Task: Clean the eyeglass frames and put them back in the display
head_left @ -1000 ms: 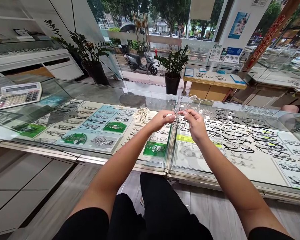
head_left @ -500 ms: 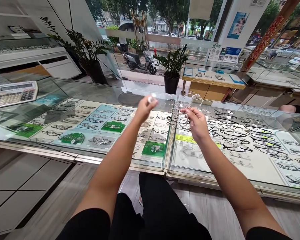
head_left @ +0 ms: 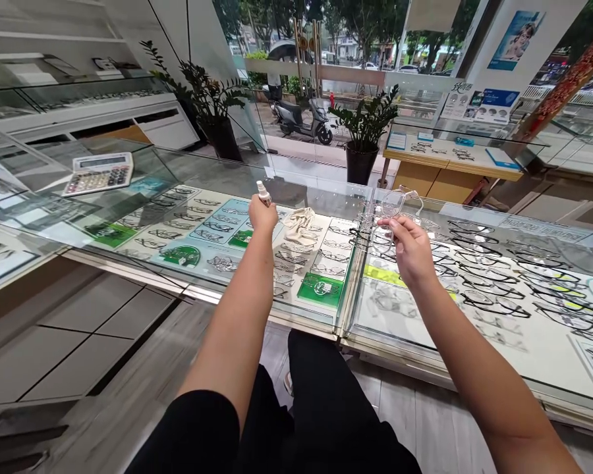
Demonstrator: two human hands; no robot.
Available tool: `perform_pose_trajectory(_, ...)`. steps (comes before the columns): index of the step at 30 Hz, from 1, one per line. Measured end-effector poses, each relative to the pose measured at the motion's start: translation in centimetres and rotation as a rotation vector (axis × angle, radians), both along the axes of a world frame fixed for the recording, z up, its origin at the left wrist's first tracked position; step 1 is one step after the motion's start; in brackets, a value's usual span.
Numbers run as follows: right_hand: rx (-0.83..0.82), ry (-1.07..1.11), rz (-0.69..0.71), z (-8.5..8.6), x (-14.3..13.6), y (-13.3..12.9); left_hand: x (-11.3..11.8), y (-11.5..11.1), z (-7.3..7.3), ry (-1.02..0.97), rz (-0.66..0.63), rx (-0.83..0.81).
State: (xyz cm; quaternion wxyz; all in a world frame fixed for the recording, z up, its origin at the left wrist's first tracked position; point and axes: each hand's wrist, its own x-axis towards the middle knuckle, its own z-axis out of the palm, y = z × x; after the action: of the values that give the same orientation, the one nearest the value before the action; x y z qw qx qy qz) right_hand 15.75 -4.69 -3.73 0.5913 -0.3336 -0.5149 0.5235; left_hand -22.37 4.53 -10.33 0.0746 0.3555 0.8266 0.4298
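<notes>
My left hand is wrapped round a small white spray bottle, whose nozzle stands up above the fist over the glass counter. To its right, a crumpled cream cloth lies on the glass. My right hand pinches a pair of clear-framed glasses by a thin part and holds it above the counter, near the seam between two display cases. Rows of spectacles lie under the glass behind and around this hand.
A white calculator sits on the counter at the left. The glass counter's front edge runs across in front of my legs. Beyond it stand two potted plants and another display table by the window.
My left hand has moved left and slightly down with the bottle, away from the glasses. The cream cloth now shows more fully. My right hand still holds the glasses; the view has turned left.
</notes>
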Motion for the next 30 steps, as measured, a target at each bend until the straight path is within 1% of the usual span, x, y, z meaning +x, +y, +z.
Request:
perform_pose_trajectory(2, -0.005, -0.002, -0.002, 0.0, 0.0, 0.0, 0.5, -0.4, 0.3, -0.003, 0.017, 0.001)
perform_pose_trajectory(4, -0.005, -0.002, -0.009, 0.0, 0.0, 0.0, 1.4, -1.0, 1.1, 0.049, 0.123, 0.056)
perform_pose_trajectory(6, -0.001, 0.006, -0.018, 0.0, 0.0, 0.1, 2.4, -1.6, 2.5, 0.168, 0.281, 0.164)
perform_pose_trajectory(7, 0.001, 0.012, -0.020, 0.1, 0.0, 0.1, 3.0, -2.0, 3.3, 0.234, 0.328, 0.213)
perform_pose_trajectory(8, 0.002, 0.017, -0.020, 0.1, 0.0, 0.1, 3.5, -2.3, 4.1, 0.287, 0.326, 0.238)
perform_pose_trajectory(9, 0.001, 0.018, -0.016, 0.1, 0.0, 0.1, 4.0, -2.6, 4.9, 0.315, 0.263, 0.225)
perform_pose_trajectory(10, -0.002, 0.017, -0.011, 0.1, 0.0, 0.0, 4.5, -2.9, 5.5, 0.319, 0.161, 0.165)
perform_pose_trajectory(11, -0.005, 0.014, -0.006, 0.2, 0.0, 0.0, 5.0, -3.2, 6.0, 0.309, 0.043, 0.057)
perform_pose_trajectory(12, -0.009, 0.010, -0.003, 0.1, 0.0, 0.0, 5.4, -3.5, 6.3, 0.295, -0.072, -0.090)
perform_pose_trajectory(13, -0.013, 0.006, -0.002, 0.1, 0.0, -0.1, 5.9, -3.9, 6.4, 0.287, -0.165, -0.253)
perform_pose_trajectory(15, -0.015, 0.002, -0.001, 0.0, -0.1, -0.1, 6.9, -4.5, 6.1, 0.307, -0.281, -0.558)
perform_pose_trajectory(16, -0.010, 0.000, 0.001, -0.1, -0.1, -0.2, 7.3, -4.8, 5.8, 0.328, -0.316, -0.661)
perform_pose_trajectory(17, -0.002, -0.005, 0.006, -0.2, -0.2, -0.2, 7.7, -5.0, 5.4, 0.346, -0.341, -0.724)
perform_pose_trajectory(18, 0.007, -0.012, 0.010, -0.4, -0.3, -0.2, 8.0, -5.2, 5.1, 0.356, -0.360, -0.754)
perform_pose_trajectory(21, 0.035, -0.041, 0.015, -0.7, -0.5, -0.3, 8.4, -5.7, 4.6, 0.358, -0.386, -0.742)
perform_pose_trajectory(24, 0.050, -0.069, 0.011, -0.8, -1.1, -0.4, 8.0, -6.7, 4.7, 0.357, -0.399, -0.665)
perform_pose_trajectory(27, 0.046, -0.118, 0.035, -0.6, -1.8, -0.6, 7.4, -8.8, 5.1, 0.344, -0.367, -0.537)
perform_pose_trajectory(30, 0.028, -0.143, 0.093, -0.2, -2.5, -0.9, 7.2, -11.5, 5.7, 0.331, -0.316, -0.393)
